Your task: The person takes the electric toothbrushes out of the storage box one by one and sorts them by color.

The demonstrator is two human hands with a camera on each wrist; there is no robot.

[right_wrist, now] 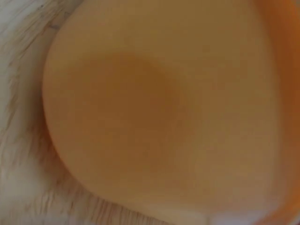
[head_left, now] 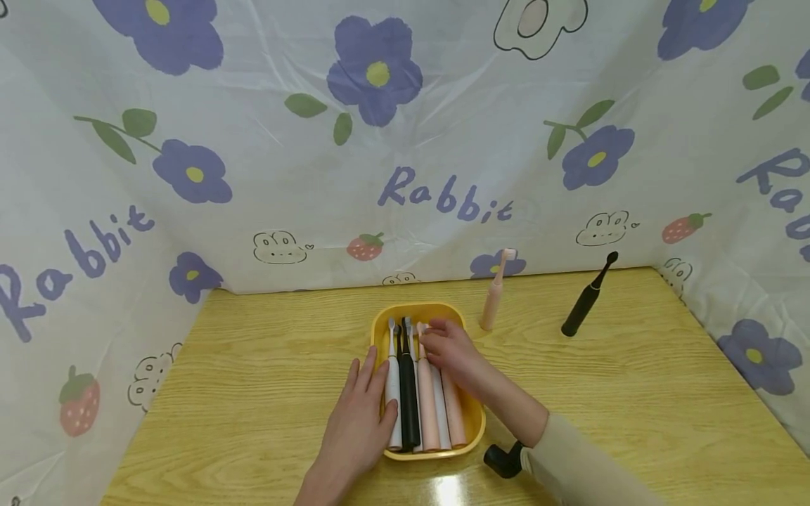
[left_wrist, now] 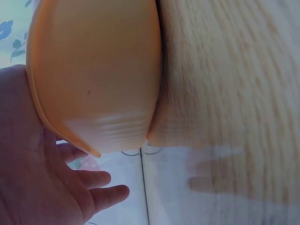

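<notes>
Several electric toothbrushes lie side by side in a yellow tray (head_left: pixel 471 429), heads toward the back. Among them are a white toothbrush (head_left: pixel 393 400), a black toothbrush (head_left: pixel 408 400) and a pink toothbrush (head_left: pixel 428 407). My left hand (head_left: pixel 357 414) rests along the tray's left rim with fingers extended; the left wrist view shows it against the tray's outer wall (left_wrist: pixel 98 70). Over the tray's right side, my right hand (head_left: pixel 452 351) bends its fingers near the brush heads, covering the upper part of the rightmost pink toothbrush (head_left: pixel 453 414). Whether its fingertips pinch one is hidden. The right wrist view shows only the tray wall (right_wrist: pixel 154 117), blurred.
A pink toothbrush (head_left: pixel 493 302) and a black toothbrush (head_left: pixel 581 309) stand upright on the wood-grain table (head_left: pixel 266 372), behind and right of the tray. A printed cloth (head_left: pixel 278 183) hangs at the back and sides. A black device (head_left: pixel 503 460) sits at my right wrist.
</notes>
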